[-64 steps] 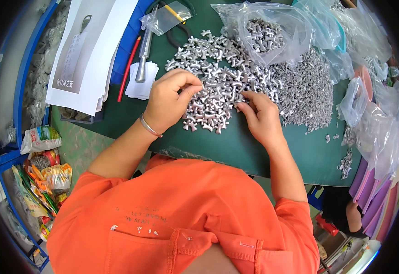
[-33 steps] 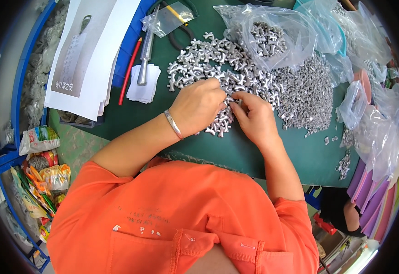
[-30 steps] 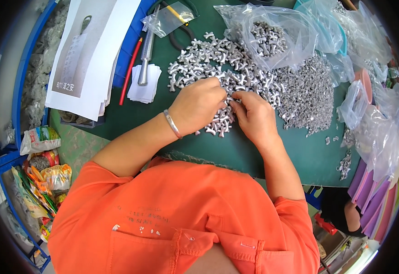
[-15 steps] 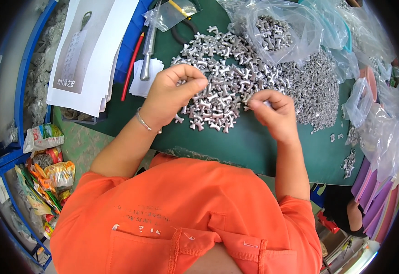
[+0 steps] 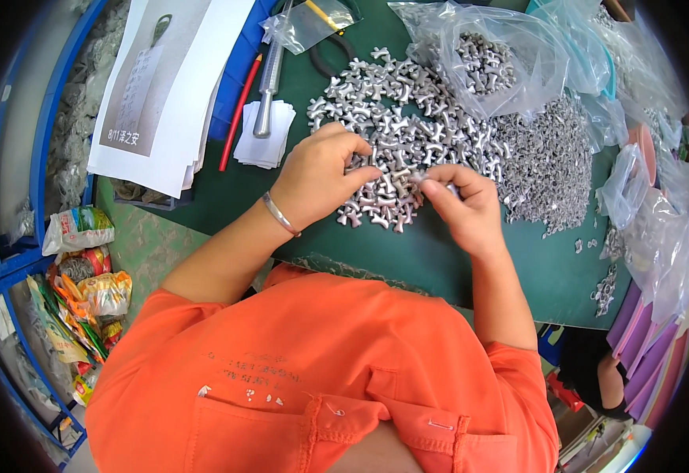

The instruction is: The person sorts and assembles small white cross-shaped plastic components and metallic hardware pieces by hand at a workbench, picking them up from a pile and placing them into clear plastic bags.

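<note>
Bone-shaped silver metal pieces lie in a loose heap on the green tabletop. My left hand is at the heap's left edge, thumb and forefinger apart over the pieces, with nothing visible between them. On the heap's near right side, my right hand has thumb and forefinger pinched together. Something small and shiny shows at those fingertips, too small to make out. To the right lies a heap of tiny silver metal fittings. Behind, a clear plastic bag lies open with more bone-shaped pieces inside.
Left of the heap are a red pencil, a metal-shafted tool, white cards and printed sheets by a blue tray. Plastic bags crowd the right. A few linked fittings lie near the right edge.
My left hand has moved right over the heap and its thumb and forefinger have parted. My right hand has shifted slightly left, still pinched. The whole view has shifted slightly.
</note>
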A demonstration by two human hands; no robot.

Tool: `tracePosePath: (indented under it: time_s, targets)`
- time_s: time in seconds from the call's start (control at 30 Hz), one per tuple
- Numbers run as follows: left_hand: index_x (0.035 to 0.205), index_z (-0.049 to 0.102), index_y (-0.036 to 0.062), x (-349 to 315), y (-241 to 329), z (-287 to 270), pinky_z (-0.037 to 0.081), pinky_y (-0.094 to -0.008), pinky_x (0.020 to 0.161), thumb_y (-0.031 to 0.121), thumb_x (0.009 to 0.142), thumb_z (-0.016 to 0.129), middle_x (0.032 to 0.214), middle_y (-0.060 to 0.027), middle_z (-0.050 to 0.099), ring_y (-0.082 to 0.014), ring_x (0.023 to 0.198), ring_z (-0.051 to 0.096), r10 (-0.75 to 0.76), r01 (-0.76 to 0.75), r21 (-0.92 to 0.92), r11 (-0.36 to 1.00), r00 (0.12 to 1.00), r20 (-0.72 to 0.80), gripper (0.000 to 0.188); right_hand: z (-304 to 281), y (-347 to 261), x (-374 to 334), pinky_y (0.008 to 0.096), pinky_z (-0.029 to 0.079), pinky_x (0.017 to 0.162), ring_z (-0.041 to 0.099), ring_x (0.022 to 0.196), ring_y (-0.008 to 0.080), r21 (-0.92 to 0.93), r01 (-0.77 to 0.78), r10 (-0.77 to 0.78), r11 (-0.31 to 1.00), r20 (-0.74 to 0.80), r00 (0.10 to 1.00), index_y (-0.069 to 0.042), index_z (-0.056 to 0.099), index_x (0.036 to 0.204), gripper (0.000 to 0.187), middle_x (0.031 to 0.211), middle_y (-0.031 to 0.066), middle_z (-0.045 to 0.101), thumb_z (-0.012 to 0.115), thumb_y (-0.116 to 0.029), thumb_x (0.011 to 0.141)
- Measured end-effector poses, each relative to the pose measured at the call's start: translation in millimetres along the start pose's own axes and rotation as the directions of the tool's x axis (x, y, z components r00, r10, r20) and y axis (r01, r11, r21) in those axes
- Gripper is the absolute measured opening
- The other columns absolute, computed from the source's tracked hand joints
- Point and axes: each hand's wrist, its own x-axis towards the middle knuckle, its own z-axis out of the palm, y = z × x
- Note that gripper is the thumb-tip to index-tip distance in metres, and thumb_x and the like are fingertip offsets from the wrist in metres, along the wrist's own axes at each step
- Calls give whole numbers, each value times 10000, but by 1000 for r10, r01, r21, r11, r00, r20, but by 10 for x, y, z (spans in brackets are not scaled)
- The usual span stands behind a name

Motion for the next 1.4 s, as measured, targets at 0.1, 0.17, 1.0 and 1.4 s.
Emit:
tracePosePath:
  time_s: [0.1, 0.17, 1.0, 1.4]
  targets:
    - [828, 644, 15, 14, -35, 61, 401, -270, 532, 47, 725, 703, 680, -58, 499, -153, 592, 496, 41, -39, 35, 999, 999, -30, 123, -138, 37, 7, 170, 261, 403, 458, 507, 65, 640, -87, -20, 763, 158, 987, -5, 598, 903, 84, 729, 55, 612, 600, -65, 843]
    - [819, 643, 9, 12, -64, 69, 401, -268, 537, 48, 729, 701, 674, -57, 504, -150, 593, 500, 53, -52, 21, 998, 997, -47, 114, -131, 10, 32, 177, 269, 393, 459, 494, 69, 616, -85, 24, 783, 107, 994, -4, 600, 899, 82, 723, 62, 609, 591, -67, 847]
    - [834, 644, 13, -13, 7, 31, 392, -270, 521, 74, 700, 724, 670, -51, 491, -153, 574, 493, 111, -112, -52, 992, 993, -28, 167, -106, -120, 204, 201, 339, 424, 488, 532, 81, 225, -166, 183, 960, -56, 982, 7, 623, 899, 127, 639, 3, 542, 633, -89, 816]
    - [771, 621, -3, -81, -128, 64, 404, -248, 553, 26, 781, 660, 672, -20, 537, -133, 611, 510, -59, 6, -350, 937, 988, -141, 50, 198, 9, 334, 353, 486, 585, 596, 647, 288, -702, 341, -437, 625, 48, 898, -53, 653, 813, 81, 744, 109, 603, 650, -122, 772]
